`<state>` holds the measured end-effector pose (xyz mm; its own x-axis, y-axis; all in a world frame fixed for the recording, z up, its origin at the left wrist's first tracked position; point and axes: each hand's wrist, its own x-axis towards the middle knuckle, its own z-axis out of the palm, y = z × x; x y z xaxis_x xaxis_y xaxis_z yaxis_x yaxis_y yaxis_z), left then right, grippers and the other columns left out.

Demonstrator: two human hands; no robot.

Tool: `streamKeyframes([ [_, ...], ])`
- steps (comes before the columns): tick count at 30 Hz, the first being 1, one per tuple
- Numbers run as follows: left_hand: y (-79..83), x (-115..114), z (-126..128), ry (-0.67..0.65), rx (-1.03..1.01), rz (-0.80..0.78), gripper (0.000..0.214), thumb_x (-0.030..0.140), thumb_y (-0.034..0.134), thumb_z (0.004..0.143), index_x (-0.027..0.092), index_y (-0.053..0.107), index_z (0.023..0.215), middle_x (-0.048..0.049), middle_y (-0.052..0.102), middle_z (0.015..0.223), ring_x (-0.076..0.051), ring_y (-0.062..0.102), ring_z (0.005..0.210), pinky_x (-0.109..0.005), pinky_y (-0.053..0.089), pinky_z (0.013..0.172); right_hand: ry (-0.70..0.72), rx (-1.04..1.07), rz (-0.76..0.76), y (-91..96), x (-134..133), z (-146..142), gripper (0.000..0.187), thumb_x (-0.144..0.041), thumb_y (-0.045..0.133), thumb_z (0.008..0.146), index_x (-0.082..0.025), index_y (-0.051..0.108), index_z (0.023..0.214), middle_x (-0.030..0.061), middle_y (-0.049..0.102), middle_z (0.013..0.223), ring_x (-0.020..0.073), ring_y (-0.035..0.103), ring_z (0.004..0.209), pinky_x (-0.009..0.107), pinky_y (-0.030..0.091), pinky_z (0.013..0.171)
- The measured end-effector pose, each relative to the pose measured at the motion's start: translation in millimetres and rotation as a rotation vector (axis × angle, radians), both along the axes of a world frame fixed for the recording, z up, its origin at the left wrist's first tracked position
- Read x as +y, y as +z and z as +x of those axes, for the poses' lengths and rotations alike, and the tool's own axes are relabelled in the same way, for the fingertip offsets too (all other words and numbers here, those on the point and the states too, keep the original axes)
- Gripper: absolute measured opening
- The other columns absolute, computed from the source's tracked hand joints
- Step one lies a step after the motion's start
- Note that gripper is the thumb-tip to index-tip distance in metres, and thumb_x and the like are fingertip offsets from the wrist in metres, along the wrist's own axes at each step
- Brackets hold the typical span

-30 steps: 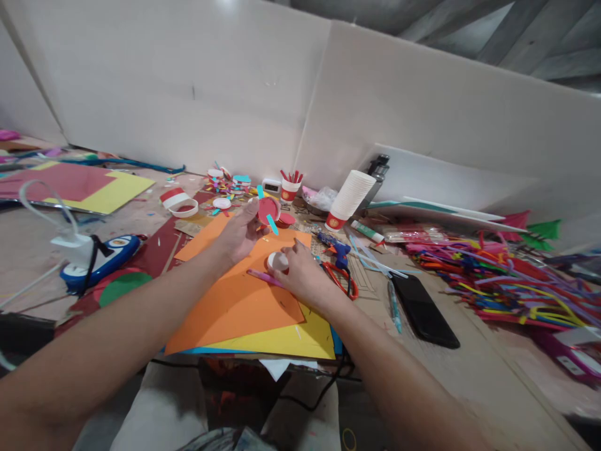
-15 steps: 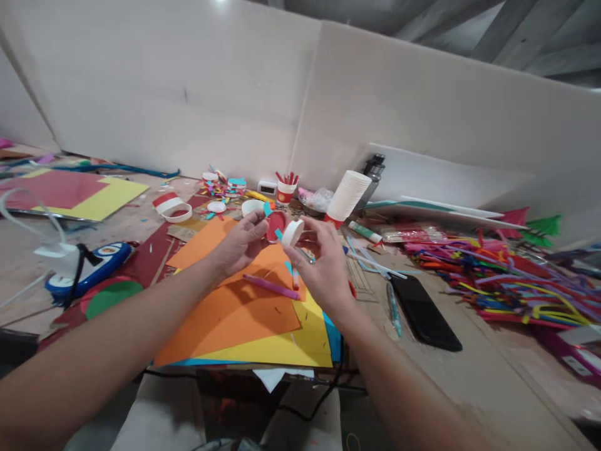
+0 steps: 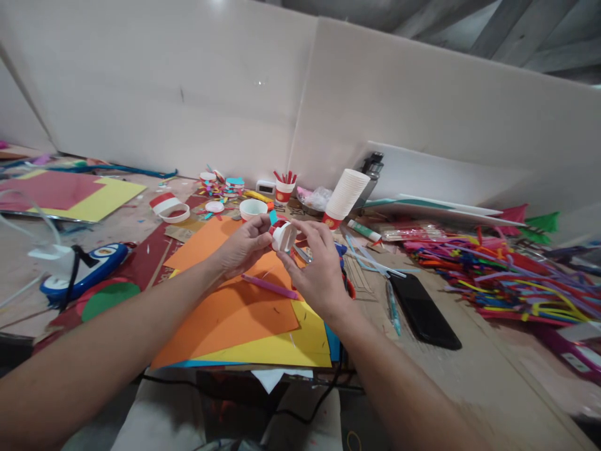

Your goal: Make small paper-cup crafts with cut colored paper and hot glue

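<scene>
Both my hands meet above the orange paper sheet (image 3: pixel 225 313). My left hand (image 3: pixel 241 247) is closed on a red paper disc with teal strips (image 3: pixel 273 219), now mostly hidden. My right hand (image 3: pixel 317 266) pinches a small white cup piece (image 3: pixel 283 237) and presses it against that disc. A pink straw (image 3: pixel 270 287) lies on the orange sheet just below the hands. A white paper cup (image 3: pixel 252 208) stands open beyond my left hand.
A stack of white paper cups (image 3: pixel 346 194) leans at the back. A black phone (image 3: pixel 425 311) lies to the right, beside a heap of coloured straws (image 3: pixel 507 282). Scissors with red handles (image 3: pixel 347 285) and a blue glue gun sit by my right wrist. Paper scraps (image 3: pixel 218 188) crowd the back.
My right hand lifted the white cup piece off the orange sheet and brought it up against the red disc in my left hand. The view shifted slightly.
</scene>
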<state>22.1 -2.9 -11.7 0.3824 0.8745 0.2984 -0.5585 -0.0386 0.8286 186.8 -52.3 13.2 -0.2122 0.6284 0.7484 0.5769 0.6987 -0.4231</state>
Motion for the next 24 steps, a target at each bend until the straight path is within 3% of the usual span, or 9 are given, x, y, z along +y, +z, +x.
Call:
streamKeyframes([
  [15,0.2,-0.4,0.2,-0.037,0.003,0.050,0.058,0.043,0.086,0.061,0.019,0.066,0.109,-0.0059,0.067,0.104,-0.016,0.062,0.092,-0.023,0.049,0.076,0.012,-0.042,0.081,-0.2,-0.3,-0.8,0.052,-0.015,0.066,0.082,-0.026,0.050,0.130,0.0108,0.051,0.117,0.0242,0.053,0.110,0.044,0.054,0.090],
  [24,-1.2,0.7,-0.5,-0.035,0.012,0.036,0.054,0.042,0.087,0.060,0.019,0.065,0.103,-0.0033,0.064,0.095,-0.012,0.058,0.080,-0.023,0.048,0.073,-0.012,-0.086,0.108,-0.9,-0.3,-1.4,0.053,-0.014,0.066,0.081,-0.024,0.049,0.130,0.0111,0.051,0.117,0.0241,0.052,0.109,0.046,0.051,0.094],
])
